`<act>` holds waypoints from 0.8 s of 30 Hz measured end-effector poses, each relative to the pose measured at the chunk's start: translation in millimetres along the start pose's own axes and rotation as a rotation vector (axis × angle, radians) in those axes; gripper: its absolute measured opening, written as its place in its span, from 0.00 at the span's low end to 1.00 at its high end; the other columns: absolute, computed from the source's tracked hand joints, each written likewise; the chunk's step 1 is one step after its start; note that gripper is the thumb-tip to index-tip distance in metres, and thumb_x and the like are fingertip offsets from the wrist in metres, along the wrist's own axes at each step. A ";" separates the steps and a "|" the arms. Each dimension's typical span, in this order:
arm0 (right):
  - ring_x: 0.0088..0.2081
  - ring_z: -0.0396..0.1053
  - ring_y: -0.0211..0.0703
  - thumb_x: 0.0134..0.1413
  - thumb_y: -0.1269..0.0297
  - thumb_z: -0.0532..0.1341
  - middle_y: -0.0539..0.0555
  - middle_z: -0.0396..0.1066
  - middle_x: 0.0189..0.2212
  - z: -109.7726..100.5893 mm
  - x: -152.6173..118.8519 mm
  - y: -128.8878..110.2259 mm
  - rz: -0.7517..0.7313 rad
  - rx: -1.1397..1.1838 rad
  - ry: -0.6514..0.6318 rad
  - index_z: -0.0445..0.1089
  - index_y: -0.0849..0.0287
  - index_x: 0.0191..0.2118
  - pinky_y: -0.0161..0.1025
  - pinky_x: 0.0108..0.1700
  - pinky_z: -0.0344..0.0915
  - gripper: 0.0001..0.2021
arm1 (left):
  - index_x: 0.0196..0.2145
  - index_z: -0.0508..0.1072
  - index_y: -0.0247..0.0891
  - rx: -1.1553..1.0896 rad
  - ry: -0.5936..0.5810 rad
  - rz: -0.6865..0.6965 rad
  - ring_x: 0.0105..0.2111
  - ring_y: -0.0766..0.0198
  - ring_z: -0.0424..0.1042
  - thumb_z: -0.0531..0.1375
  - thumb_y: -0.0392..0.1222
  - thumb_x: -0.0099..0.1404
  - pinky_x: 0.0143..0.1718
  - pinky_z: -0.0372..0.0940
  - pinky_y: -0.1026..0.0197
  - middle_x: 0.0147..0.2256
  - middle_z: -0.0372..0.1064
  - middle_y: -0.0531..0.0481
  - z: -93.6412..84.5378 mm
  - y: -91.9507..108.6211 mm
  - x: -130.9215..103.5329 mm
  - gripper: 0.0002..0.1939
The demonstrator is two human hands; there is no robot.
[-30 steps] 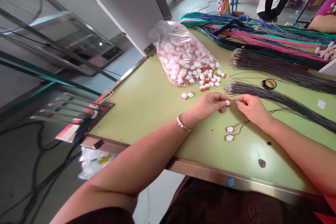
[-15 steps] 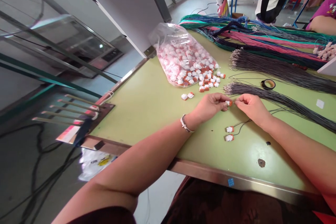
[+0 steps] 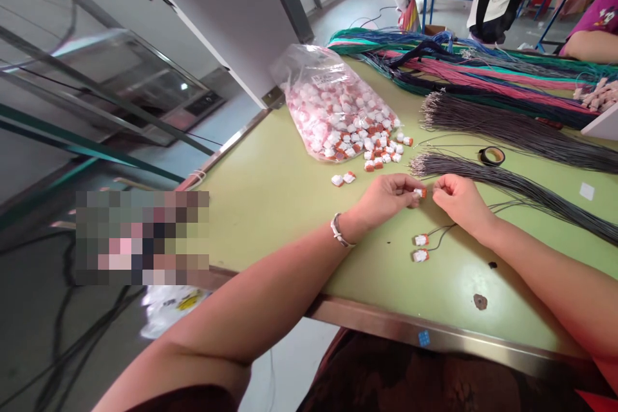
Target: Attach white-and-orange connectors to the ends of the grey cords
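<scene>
Between thumb and fingers, my left hand [image 3: 393, 194] holds a small white and orange connector [image 3: 420, 193]. My right hand [image 3: 458, 201] is pinched closed just right of it, a small gap apart; what its fingertips hold is too small to make out. Nearer me on the green table [image 3: 270, 219] lie two connectors, an upper one [image 3: 421, 240] and a lower one [image 3: 420, 256], with dark wires running under my right hand. Beyond my hands lies a bundle of dark wires [image 3: 483, 174], its metal-tipped ends near my fingers.
A clear plastic bag [image 3: 333, 103] spills many connectors [image 3: 381, 148] onto the table. Behind are a second dark bundle [image 3: 502, 122], coloured wires [image 3: 454, 67] and a black tape roll [image 3: 492, 156]. A person's arm [image 3: 591, 45] shows at the far right.
My right hand's fingertips have moved slightly away from the connector, widening the gap. The whole view has shifted a little.
</scene>
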State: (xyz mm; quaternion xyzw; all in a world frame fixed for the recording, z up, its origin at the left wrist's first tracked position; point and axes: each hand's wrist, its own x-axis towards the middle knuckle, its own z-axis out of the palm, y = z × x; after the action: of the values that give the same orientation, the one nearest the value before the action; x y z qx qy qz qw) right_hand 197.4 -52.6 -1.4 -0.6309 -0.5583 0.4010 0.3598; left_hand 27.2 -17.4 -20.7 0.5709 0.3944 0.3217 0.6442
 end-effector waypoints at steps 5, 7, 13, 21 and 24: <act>0.20 0.51 0.32 0.38 0.62 0.55 0.45 0.58 0.17 -2.1 0.0 -0.9 0.008 -0.013 -0.015 0.63 0.58 0.23 0.35 0.24 0.48 0.05 | 0.35 0.77 0.32 -0.014 0.027 0.027 0.28 0.70 0.71 0.65 0.32 0.54 0.37 0.68 0.63 0.26 0.74 0.51 0.5 1.9 -0.5 0.08; 0.20 0.51 0.32 0.38 0.62 0.55 0.45 0.58 0.17 -3.4 0.4 -1.2 0.030 -0.006 -0.031 0.63 0.58 0.23 0.35 0.24 0.48 0.06 | 0.34 0.78 0.32 -0.006 0.041 0.024 0.28 0.70 0.71 0.65 0.32 0.54 0.38 0.69 0.63 0.27 0.74 0.50 -0.1 3.3 -0.2 0.07; 0.20 0.50 0.32 0.39 0.63 0.55 0.44 0.57 0.16 -4.5 1.9 -2.1 0.071 -0.010 -0.044 0.63 0.58 0.23 0.35 0.24 0.47 0.05 | 0.37 0.78 0.32 0.002 0.027 -0.013 0.26 0.70 0.71 0.65 0.34 0.56 0.37 0.70 0.62 0.26 0.74 0.51 -2.8 5.6 -0.4 0.09; 0.21 0.51 0.33 0.39 0.62 0.56 0.45 0.59 0.17 -3.6 2.1 1.0 0.010 -0.020 -0.048 0.64 0.58 0.24 0.35 0.24 0.49 0.05 | 0.37 0.77 0.31 0.009 0.006 0.005 0.26 0.70 0.72 0.64 0.33 0.56 0.37 0.70 0.63 0.25 0.74 0.51 1.7 2.2 0.5 0.09; 0.21 0.50 0.33 0.39 0.62 0.56 0.45 0.59 0.17 -4.6 1.2 0.0 0.015 -0.015 -0.045 0.64 0.58 0.24 0.35 0.24 0.48 0.06 | 0.37 0.77 0.31 0.017 -0.002 0.003 0.25 0.71 0.71 0.64 0.32 0.57 0.38 0.70 0.62 0.25 0.73 0.51 2.9 3.9 -0.4 0.09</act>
State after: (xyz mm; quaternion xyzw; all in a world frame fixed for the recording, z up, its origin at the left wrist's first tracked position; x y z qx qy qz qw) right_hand 201.6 -51.4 0.4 -0.6286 -0.5645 0.4138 0.3392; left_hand 29.7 -18.6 -16.7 0.5772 0.3956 0.3188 0.6393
